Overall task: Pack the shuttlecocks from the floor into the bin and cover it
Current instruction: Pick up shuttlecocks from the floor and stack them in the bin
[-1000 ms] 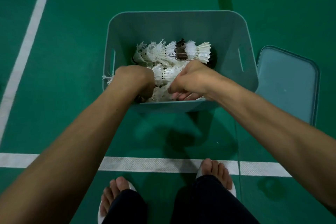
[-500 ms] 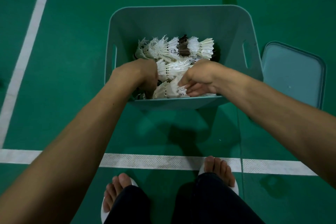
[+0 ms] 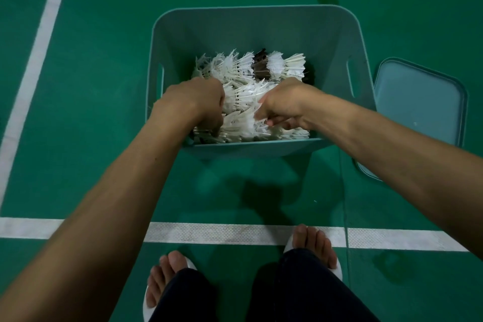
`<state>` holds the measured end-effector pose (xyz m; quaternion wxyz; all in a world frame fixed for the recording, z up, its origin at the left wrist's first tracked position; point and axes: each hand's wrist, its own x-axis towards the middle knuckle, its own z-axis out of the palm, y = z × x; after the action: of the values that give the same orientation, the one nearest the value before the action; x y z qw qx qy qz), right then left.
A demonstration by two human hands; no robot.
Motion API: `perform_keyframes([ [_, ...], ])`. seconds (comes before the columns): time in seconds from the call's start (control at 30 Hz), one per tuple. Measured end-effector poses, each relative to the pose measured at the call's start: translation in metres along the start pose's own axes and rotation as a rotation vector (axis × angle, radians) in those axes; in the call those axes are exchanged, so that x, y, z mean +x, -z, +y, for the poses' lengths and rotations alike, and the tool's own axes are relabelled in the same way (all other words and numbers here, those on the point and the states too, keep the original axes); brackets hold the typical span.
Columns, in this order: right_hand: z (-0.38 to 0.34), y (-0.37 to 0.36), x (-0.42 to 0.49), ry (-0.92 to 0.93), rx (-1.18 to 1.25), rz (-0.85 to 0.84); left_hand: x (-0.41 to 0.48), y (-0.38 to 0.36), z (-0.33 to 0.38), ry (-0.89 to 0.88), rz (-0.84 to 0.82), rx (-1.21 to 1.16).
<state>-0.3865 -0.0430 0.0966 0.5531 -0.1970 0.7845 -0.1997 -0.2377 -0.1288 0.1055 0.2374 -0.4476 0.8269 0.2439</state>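
Nearest you, your feet in white slippers (image 3: 337, 269) stand at a white court line (image 3: 209, 234) on the green floor (image 3: 99, 102). Just beyond it sits the teal bin (image 3: 251, 148), and both your hands are down inside it. Your left hand (image 3: 198, 102) is buried knuckles-up in the near left of the pile; I cannot tell whether it grips anything. Your right hand (image 3: 282, 104) has its fingers curled round some of the shuttlecocks (image 3: 243, 102), which lie heaped in the bin. The lid (image 3: 418, 102) lies flat on the floor just right of the bin.
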Motion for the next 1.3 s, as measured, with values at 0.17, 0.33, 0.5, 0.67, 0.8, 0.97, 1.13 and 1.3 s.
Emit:
perform_keyframes([
  [0.17,-0.009,-0.008,-0.001,0.046,-0.026,0.047,-0.009,0.006,0.003,0.044,0.083,0.102],
  [0.33,-0.005,-0.013,-0.004,0.105,-0.154,0.087,-0.013,0.006,0.007,0.071,0.043,0.102],
  [0.5,-0.004,-0.009,-0.010,0.210,-0.302,0.113,-0.013,0.004,0.005,0.068,0.035,0.061],
  [0.67,-0.008,0.007,-0.019,0.160,-0.303,0.034,-0.019,0.022,0.002,0.022,0.070,-0.052],
  [0.8,-0.011,0.030,-0.029,0.242,-0.202,0.121,-0.020,0.035,0.010,-0.076,0.235,-0.453],
  [0.97,-0.021,0.049,-0.046,0.234,0.007,0.156,0.002,0.036,0.037,0.023,0.374,-1.458],
  [1.13,-0.016,0.051,-0.052,0.208,0.347,0.082,0.019,0.035,0.070,0.068,0.350,-2.035],
  [1.3,-0.017,0.059,-0.037,0.411,0.321,0.418,0.020,0.033,0.090,-0.005,0.184,-2.082],
])
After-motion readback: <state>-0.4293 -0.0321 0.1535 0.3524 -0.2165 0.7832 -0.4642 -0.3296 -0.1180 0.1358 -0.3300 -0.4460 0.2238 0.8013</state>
